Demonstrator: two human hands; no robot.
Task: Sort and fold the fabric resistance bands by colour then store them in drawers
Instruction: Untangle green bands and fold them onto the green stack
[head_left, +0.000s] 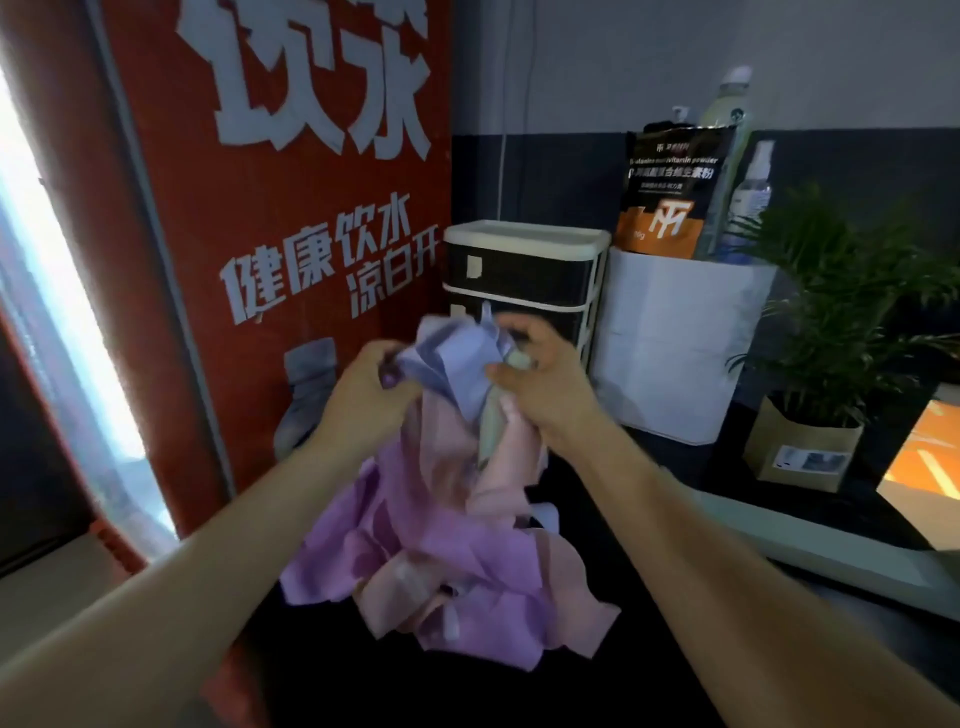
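Note:
A tangled heap of fabric bands (447, 561) in purple and pink lies on the dark counter (597, 686) in front of me. Both hands are raised above it. My left hand (363, 395) and my right hand (540, 384) each grip a side of a pale lavender band (457, 364), with pink and pale green bands hanging down from the bunch. Behind my hands stands a small drawer unit (524, 275) with dark drawer fronts and a cream frame; its drawers look closed.
A red poster wall (291, 218) rises on the left. A white box (675, 343) holds a black-and-orange powder bag (670, 192) and bottles. A potted plant (831, 332) in a paper wrap stands to the right, beside an orange-lit screen (930, 467).

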